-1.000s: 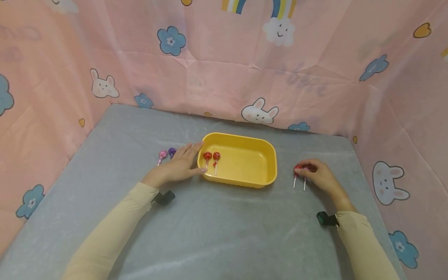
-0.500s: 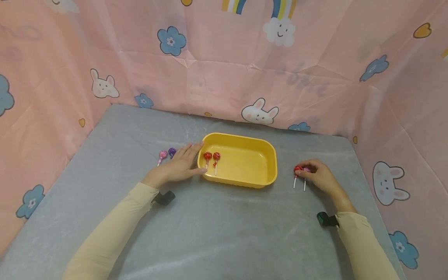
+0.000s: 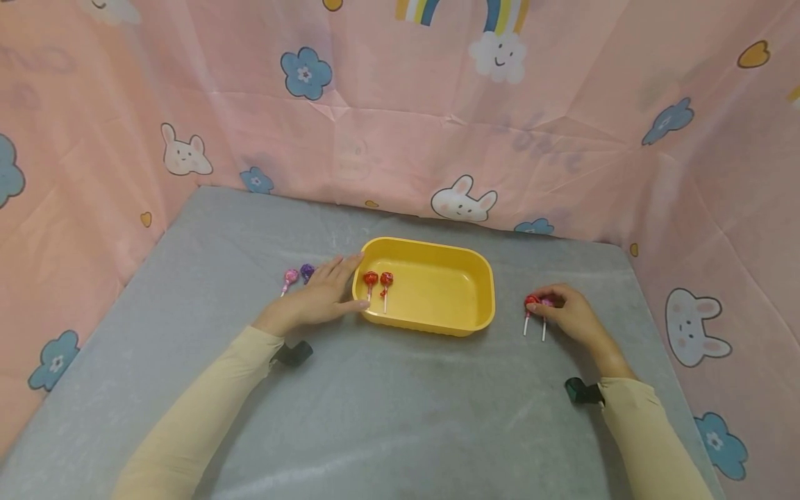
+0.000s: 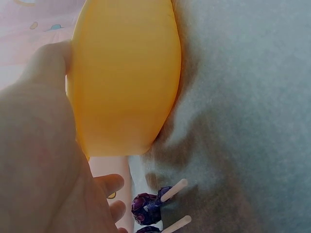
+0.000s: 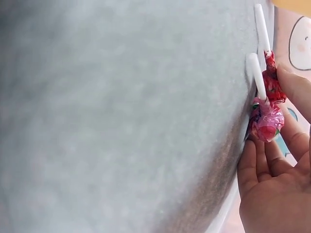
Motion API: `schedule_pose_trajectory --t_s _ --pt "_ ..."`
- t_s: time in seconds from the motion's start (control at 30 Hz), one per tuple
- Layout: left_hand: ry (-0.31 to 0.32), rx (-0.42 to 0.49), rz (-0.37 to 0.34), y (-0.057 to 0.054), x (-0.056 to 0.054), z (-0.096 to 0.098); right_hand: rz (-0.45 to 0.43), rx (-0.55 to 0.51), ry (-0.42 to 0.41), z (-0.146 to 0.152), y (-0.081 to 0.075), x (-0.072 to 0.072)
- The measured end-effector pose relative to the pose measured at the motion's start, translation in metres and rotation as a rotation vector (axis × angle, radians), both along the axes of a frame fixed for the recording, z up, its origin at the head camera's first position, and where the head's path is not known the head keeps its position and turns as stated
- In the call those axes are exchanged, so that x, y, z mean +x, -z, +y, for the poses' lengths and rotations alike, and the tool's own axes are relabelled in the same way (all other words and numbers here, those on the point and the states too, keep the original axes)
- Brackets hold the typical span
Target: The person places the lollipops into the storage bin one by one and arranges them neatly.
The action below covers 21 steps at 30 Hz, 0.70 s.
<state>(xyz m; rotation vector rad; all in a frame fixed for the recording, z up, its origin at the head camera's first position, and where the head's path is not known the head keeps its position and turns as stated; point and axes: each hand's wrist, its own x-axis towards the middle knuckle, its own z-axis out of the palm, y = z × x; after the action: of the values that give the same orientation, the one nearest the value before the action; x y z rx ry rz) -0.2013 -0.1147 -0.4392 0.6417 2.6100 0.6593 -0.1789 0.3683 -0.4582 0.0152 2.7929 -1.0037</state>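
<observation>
With spread, fairly straight fingers, my left hand (image 3: 315,298) lies against the left end of a yellow plastic tub (image 3: 437,288), thumb at its near rim. Inside the tub, two red-wrapped lollipops (image 3: 387,279) lie side by side at the left. Right of the tub, thumb and forefinger of my right hand (image 3: 575,316) pinch a red lollipop (image 5: 274,90) by its head. A pink lollipop (image 5: 267,121) lies beside it under that hand, white stick pointing toward me. Two purple lollipops (image 4: 146,208) show below the left fingers in the left wrist view.
A pink lollipop (image 3: 290,277) and a purple one (image 3: 307,271) lie left of the tub, partly behind the left hand. Grey cloth (image 3: 406,410) covers the table. A pink printed curtain (image 3: 375,139) encloses the back and sides.
</observation>
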Motion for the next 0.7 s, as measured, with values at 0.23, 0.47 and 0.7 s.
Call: schedule_pose_trajectory --t_s 0.23,0.47,0.7 --pt "0.013 0.008 0.017 0.0 0.0 -0.001 0.02 -0.009 -0.01 -0.001 -0.003 -0.001" --pt "0.021 0.009 0.029 0.0 0.001 -0.001 0.0 -0.014 -0.012 -0.004 -0.004 -0.004" --pt "0.012 0.008 0.019 0.001 0.0 -0.001 -0.013 -0.038 -0.015 -0.011 -0.01 -0.007"
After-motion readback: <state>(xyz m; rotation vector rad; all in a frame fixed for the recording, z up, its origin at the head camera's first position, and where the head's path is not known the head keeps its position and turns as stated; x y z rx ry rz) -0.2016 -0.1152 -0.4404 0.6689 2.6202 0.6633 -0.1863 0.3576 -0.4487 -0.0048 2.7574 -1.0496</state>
